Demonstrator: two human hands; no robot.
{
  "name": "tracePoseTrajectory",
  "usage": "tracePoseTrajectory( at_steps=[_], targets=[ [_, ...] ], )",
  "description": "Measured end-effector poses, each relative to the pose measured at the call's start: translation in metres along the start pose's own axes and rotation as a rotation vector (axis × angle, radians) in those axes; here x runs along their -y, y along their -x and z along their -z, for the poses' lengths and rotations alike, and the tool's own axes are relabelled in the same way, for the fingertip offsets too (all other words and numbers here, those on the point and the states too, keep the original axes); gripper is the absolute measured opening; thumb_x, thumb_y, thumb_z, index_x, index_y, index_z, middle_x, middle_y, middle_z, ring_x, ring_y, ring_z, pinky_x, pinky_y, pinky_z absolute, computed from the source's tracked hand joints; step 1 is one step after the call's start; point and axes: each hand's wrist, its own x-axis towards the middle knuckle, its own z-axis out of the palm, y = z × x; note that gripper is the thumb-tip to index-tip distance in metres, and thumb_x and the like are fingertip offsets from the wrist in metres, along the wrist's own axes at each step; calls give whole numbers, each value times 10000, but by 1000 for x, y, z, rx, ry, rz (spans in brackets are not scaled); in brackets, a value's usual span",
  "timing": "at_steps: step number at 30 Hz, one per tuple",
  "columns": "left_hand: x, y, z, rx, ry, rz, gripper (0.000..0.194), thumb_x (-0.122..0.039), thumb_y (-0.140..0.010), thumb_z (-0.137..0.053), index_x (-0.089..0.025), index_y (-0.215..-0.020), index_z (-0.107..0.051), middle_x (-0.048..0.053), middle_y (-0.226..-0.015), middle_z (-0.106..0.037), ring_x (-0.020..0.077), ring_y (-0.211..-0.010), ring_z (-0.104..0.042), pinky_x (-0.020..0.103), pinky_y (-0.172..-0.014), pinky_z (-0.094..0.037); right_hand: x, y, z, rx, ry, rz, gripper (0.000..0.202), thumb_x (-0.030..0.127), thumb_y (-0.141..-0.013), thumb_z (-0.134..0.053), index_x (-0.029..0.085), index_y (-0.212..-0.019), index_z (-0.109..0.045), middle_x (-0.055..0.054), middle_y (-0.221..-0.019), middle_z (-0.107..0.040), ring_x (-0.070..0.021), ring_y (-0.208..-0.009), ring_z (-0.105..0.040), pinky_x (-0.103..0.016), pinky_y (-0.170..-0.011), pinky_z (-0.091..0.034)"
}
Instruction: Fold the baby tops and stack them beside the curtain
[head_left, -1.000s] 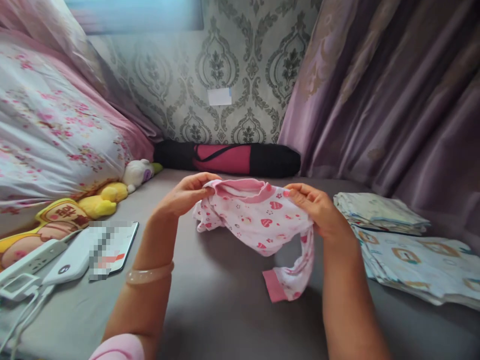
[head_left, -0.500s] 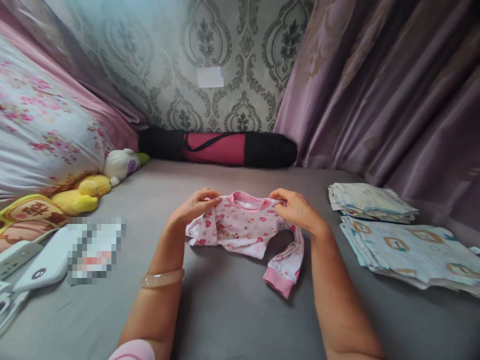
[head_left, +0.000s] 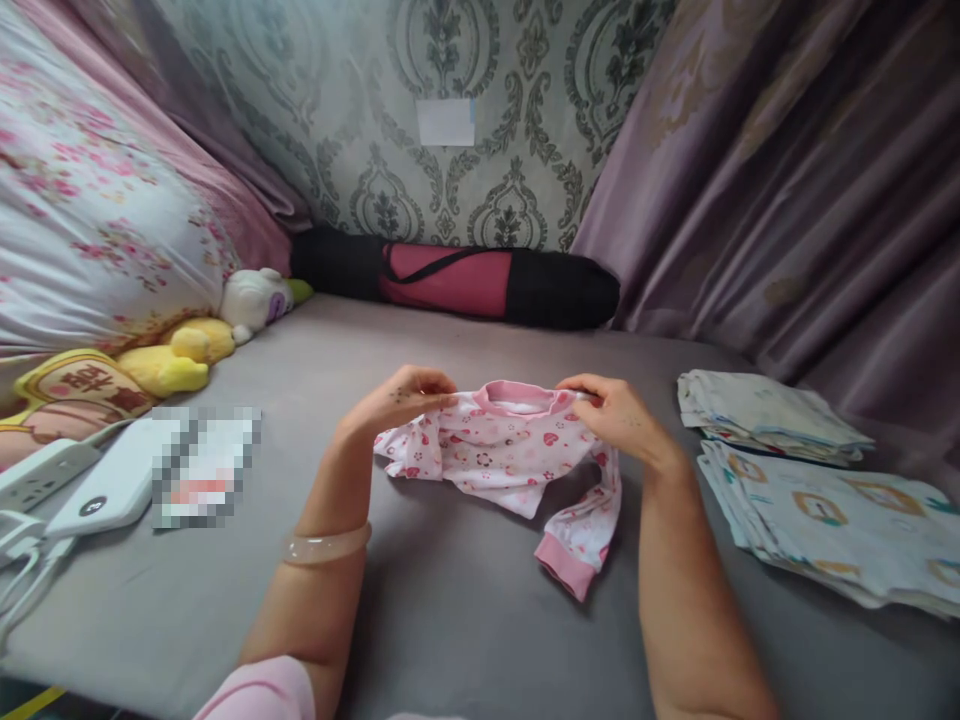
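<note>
A small white garment (head_left: pixel 491 445) with pink and red prints and a pink collar is held up by its shoulders over the grey sheet. My left hand (head_left: pixel 409 397) pinches the shoulder left of the collar. On the other side of the collar, my right hand (head_left: pixel 611 410) grips the right shoulder between thumb and fingers. One sleeve with a pink cuff (head_left: pixel 566 568) hangs down at the right; the left sleeve looks bunched, and its cuff cannot be seen.
Two folded cloth stacks (head_left: pixel 776 415) (head_left: pixel 832 510) lie at the right. A black and pink long bag (head_left: pixel 450 280) rests along the wall. Plush toys (head_left: pixel 169 362), a white power bank (head_left: pixel 112 480) and a power strip (head_left: pixel 45 473) are at the left.
The view has tilted and shifted a little, so the background sits further right and higher. Both hands keep their hold on the garment, which looks almost the same.
</note>
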Motion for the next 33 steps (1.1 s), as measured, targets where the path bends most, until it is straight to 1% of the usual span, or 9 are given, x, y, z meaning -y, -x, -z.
tracePoseTrajectory(
  at_steps=[6, 10, 13, 16, 18, 22, 26, 29, 33],
  targets=[
    [-6, 2, -1, -130, -92, 18, 281, -415, -769, -654, -150, -826, -727, -2, -606, -611, 109, -516, -519, 208, -498, -375, 6, 3, 1, 86, -31, 61, 256, 289, -776, -608, 234, -992, -733, -13, -965, -743, -186, -790, -664, -271, -677, -503],
    [-20, 10, -7, -182, -158, 103, 249, -369, -808, -597, -157, -816, -726, -47, -362, -455, 94, -327, -396, 207, -392, -288, 8, 3, -6, 7, -40, 25, 288, 406, -825, -595, 241, -1010, -742, -13, -862, -741, -165, -626, -629, -267, -549, -475],
    [-26, 12, -12, -270, -76, 83, 205, -358, -803, -615, -176, -773, -702, -36, -375, -498, 98, -301, -397, 217, -374, -291, 13, 4, -8, -96, -22, 61, 259, 378, -853, -571, 252, -1003, -740, -7, -862, -739, -162, -621, -625, -284, -592, -486],
    [-39, 9, -12, -372, -35, -30, 156, -328, -800, -619, -193, -738, -667, -3, -486, -587, 148, -431, -563, 238, -459, -402, 25, 4, 0, -221, 22, 152, 219, 339, -882, -554, 278, -999, -729, -1, -926, -736, -177, -714, -646, -316, -714, -505],
    [-57, 8, -7, -471, -201, -157, 142, -293, -814, -589, -194, -742, -662, 17, -577, -625, 180, -589, -634, 256, -581, -463, 37, 3, 13, -308, 74, 240, 215, 326, -907, -539, 279, -1012, -721, -11, -959, -729, -192, -797, -652, -333, -787, -497],
    [-108, 15, 9, -697, -640, -489, 219, -291, -905, -481, -186, -856, -667, 72, -881, -657, 196, -850, -625, 294, -807, -470, 71, -1, 53, -397, 214, 460, 238, 317, -962, -495, 249, -1080, -691, -45, -1016, -699, -203, -930, -636, -333, -858, -474],
    [-144, 30, 20, -977, -740, -768, 288, -348, -997, -372, -216, -1015, -627, 102, -1123, -586, 213, -1069, -552, 353, -967, -413, 108, 4, 89, -617, 396, 581, 304, 387, -1007, -418, 248, -1173, -632, -66, -1048, -662, -226, -1029, -602, -359, -889, -464],
    [-149, 35, 26, -1132, -758, -787, 253, -358, -1000, -395, -227, -1007, -611, 99, -1096, -584, 238, -1108, -490, 421, -1019, -351, 126, 8, 95, -739, 463, 582, 364, 424, -1029, -331, 257, -1226, -588, -75, -1112, -630, -236, -1074, -586, -354, -862, -473],
    [-142, 29, 30, -984, -718, -636, 197, -296, -968, -454, -198, -882, -601, 52, -881, -599, 207, -932, -508, 387, -911, -393, 133, 6, 94, -610, 516, 604, 357, 456, -1023, -342, 271, -1168, -610, -46, -1056, -641, -204, -972, -616, -299, -756, -484]
  ],
)
